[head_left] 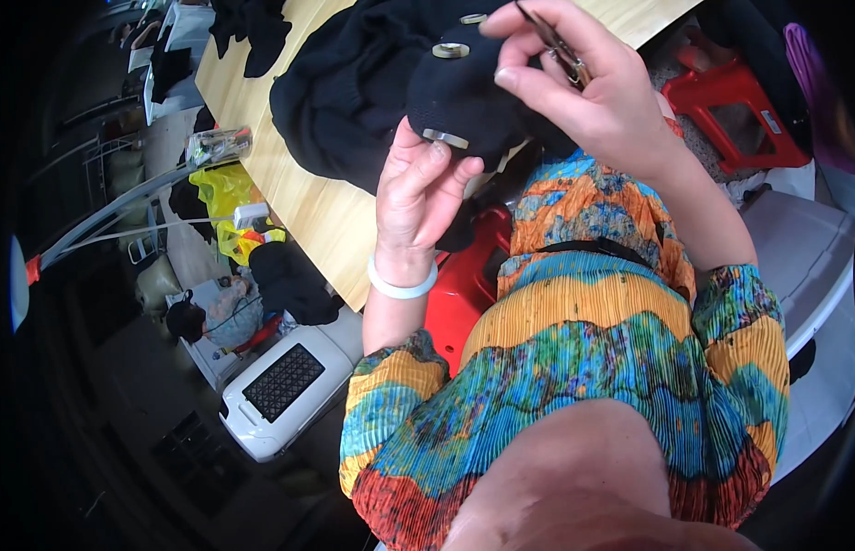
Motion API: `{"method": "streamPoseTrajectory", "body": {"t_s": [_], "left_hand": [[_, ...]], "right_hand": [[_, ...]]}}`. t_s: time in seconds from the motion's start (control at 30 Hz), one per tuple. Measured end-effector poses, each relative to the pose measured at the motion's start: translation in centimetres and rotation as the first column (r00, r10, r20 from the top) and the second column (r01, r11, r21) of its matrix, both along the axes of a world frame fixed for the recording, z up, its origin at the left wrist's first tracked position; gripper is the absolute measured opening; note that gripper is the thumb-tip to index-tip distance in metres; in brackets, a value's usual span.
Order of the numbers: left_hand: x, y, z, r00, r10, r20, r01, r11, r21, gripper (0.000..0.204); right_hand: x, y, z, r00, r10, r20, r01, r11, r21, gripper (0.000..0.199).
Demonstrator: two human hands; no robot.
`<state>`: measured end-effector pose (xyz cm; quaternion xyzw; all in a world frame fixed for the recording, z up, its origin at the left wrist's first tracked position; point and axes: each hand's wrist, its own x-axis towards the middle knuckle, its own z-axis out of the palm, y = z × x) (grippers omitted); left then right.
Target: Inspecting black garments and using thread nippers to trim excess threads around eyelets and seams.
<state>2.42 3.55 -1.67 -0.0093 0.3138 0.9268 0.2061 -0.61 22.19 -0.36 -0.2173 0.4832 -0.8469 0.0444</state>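
Three pale buttons (450,50) show on the black garment (345,119), which lies partly on the wooden table (308,220). The left hand (413,188) pinches its edge at the nearest button; the right hand (620,101) grips a dark metal tool (574,69), probably snips, to the right. Good handling likely means holding the cloth taut and the tip clear of it.

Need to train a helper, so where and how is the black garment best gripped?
Likely by the near edge of the black garment, beside the closest button, coming from the person's side with a pinch: the edge faces the body there, and the left hand is at it.
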Motion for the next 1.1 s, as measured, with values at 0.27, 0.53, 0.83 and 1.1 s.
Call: {"method": "streamPoseTrajectory", "body": {"t_s": [0.27, 0.53, 0.83, 1.1], "left_hand": [[0.2, 0.0, -0.3, 0.995, 0.056, -0.088, -0.057, 0.998, -0.015, 0.03], [0.3, -0.2, -0.3, 0.982, 0.08, -0.173, -0.086, 0.996, -0.027, 0.029], [0.5, 0.3, -0.1, 0.982, 0.067, -0.176, -0.08, 0.994, -0.068, 0.026], [0.7, 0.5, 0.0, 0.984, 0.088, -0.152, -0.101, 0.992, -0.081, 0.024]], "right_hand": [[3.7, 1.4, -0.3, 0.998, -0.036, -0.053, 0.058, 0.865, 0.498, 0.026], [4.8, 1.2, 0.0, 0.995, 0.104, -0.009, -0.083, 0.845, 0.529, 0.017], [4.4, 0.4, -0.8, 0.998, 0.056, 0.013, -0.056, 0.886, 0.46, 0.015], [4.4, -0.5, -1.2, 0.988, -0.099, -0.12, 0.144, 0.873, 0.465, 0.018]]}}
